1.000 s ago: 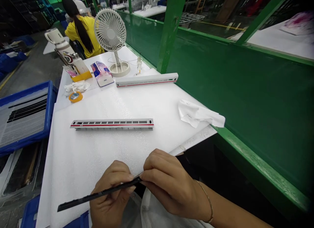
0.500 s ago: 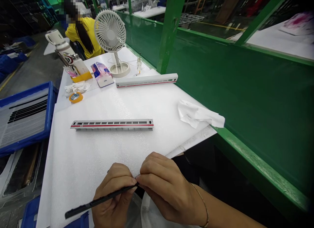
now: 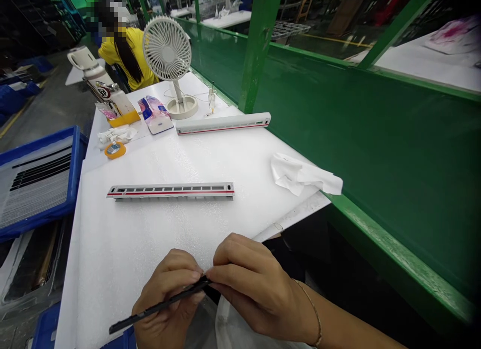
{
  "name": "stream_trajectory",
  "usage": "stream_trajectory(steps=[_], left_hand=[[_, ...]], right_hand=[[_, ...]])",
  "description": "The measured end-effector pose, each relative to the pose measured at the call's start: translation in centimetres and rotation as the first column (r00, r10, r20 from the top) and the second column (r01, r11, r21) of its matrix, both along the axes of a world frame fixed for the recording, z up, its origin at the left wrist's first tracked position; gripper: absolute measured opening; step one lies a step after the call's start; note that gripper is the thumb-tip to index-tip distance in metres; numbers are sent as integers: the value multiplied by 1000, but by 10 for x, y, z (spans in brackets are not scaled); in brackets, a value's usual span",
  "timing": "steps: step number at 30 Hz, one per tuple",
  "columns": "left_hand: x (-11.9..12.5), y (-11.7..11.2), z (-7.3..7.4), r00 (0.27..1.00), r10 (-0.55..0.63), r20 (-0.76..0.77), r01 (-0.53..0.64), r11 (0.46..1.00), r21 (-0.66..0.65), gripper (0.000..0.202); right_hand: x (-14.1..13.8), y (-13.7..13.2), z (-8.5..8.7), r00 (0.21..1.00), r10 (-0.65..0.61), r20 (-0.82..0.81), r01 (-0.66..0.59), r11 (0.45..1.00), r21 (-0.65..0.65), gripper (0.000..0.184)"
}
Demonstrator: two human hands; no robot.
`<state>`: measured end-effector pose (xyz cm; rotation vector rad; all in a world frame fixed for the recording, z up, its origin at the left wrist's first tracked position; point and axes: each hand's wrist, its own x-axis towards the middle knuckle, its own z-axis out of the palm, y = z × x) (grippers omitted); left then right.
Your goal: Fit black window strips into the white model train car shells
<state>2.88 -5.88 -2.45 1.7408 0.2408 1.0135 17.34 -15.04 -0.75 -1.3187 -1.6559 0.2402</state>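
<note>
Between my two hands, at the front of the table, is a thin black strip (image 3: 150, 310), slanting down to the left. My left hand (image 3: 165, 299) is closed around its middle, thumb below and fingers above. The fingertips of my right hand (image 3: 259, 289) pinch the strip's right end, which they partly hide. Beyond my hands a model train car shell (image 3: 171, 190), grey with a red stripe and a row of windows, lies on the white foam sheet (image 3: 112, 258). Farther back lies another white train car shell (image 3: 223, 124) with a red stripe.
Left of the table stands a blue crate (image 3: 73, 188) with black strips. A fan (image 3: 168, 53), tissue pack (image 3: 155, 114), tape roll (image 3: 114, 150) and bottles sit at the back. A white cloth (image 3: 304, 174) lies by the right edge, beside the green belt (image 3: 356, 138). Someone in yellow sits beyond.
The left hand has slid a little left, and the black strip's free end has shifted slightly right. The right hand keeps its pinch at the strip's end.
</note>
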Motion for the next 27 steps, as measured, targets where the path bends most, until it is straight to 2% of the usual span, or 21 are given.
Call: stream_trajectory(steps=[6,11,14,17,20,22,27], left_hand=[[3,-2,2,1000,3,-10,-3,1000,-10,19],[-1,2,0,1000,24,3,-24,998,-50,17],[-7,8,1,996,73,54,-67,992,-104,12],[-8,10,-1,999,25,47,-18,987,-158,14],[-4,4,-10,998,-66,-12,61,975,-213,26],[0,-2,-16,995,-94,-32,84,969,-234,24],[7,-8,-19,995,-98,-8,95,977,-193,22]], right_hand=[[-3,1,-3,1000,-11,27,11,1000,-2,18],[5,-3,-4,1000,-9,10,10,992,-129,13],[15,-12,-7,998,-66,-11,64,982,-176,20],[22,-20,-10,995,-101,-9,99,983,-153,16],[21,-22,-10,993,-119,9,119,986,-117,15],[18,-21,-9,993,-118,11,118,988,-103,15],[11,-15,-9,997,-78,7,78,996,-38,16]])
